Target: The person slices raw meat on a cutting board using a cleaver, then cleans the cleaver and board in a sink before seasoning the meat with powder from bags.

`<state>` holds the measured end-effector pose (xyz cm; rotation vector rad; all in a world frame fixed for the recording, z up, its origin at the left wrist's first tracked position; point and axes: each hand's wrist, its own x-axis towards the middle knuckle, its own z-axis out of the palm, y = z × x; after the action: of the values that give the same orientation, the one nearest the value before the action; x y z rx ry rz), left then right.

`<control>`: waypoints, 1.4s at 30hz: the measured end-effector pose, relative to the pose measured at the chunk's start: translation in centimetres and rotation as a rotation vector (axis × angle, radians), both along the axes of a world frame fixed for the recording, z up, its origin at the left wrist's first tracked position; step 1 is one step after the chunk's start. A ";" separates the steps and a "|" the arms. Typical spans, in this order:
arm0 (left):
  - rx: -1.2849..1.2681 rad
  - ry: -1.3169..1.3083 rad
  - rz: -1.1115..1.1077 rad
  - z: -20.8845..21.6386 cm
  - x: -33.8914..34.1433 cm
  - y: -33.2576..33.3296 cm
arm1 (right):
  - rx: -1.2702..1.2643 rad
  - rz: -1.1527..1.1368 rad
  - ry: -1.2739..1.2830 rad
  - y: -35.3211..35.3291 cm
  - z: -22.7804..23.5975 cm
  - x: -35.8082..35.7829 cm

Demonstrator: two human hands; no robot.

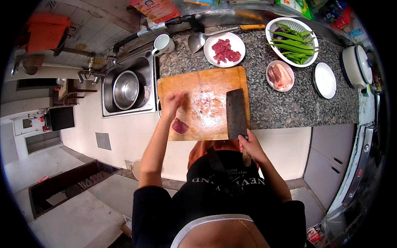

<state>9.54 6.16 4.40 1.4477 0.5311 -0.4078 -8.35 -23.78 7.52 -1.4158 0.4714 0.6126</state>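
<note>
My right hand (pixel 250 147) grips the wooden handle of a cleaver (pixel 236 115), whose broad dark blade lies along the right side of the wooden cutting board (pixel 202 132). Over the board's left part is my left hand (pixel 173 102), blurred, with its fingers curled in; whether anything is in them does not show. A piece of dark red meat (pixel 180 126) lies at the board's near left, below that hand. The middle of the board looks wet, with small reddish scraps. Beyond the board, a white plate (pixel 210 58) carries cut red meat (pixel 226 50).
Left of the board is a sink (pixel 106 108) with a metal bowl (pixel 125 90). A mug (pixel 163 44) and a spatula (pixel 197 42) stand behind. To the right are a basket (pixel 271 27) of green peppers, a bowl of pale meat (pixel 281 76), a white dish (pixel 325 80) and a pot (pixel 351 66).
</note>
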 end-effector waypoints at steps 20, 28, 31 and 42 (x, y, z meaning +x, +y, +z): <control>-0.195 0.125 0.006 2.2 -8.6 1.6 | -0.051 0.059 -0.091 0.9 0.1 -0.4; -0.489 0.068 0.233 3.0 -4.6 -6.0 | -0.051 -0.002 -0.078 1.0 -0.8 -0.8; -0.286 -0.007 0.115 -1.9 -6.9 -7.2 | -0.069 -0.002 -0.059 1.2 -0.7 -0.9; 0.831 -0.898 -0.333 0.6 -6.7 -7.4 | -0.445 0.249 -0.189 1.0 3.5 1.5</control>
<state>2.84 -1.23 5.00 2.3167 -0.3345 0.2775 -6.85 -22.78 11.07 -1.9569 0.2905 0.5858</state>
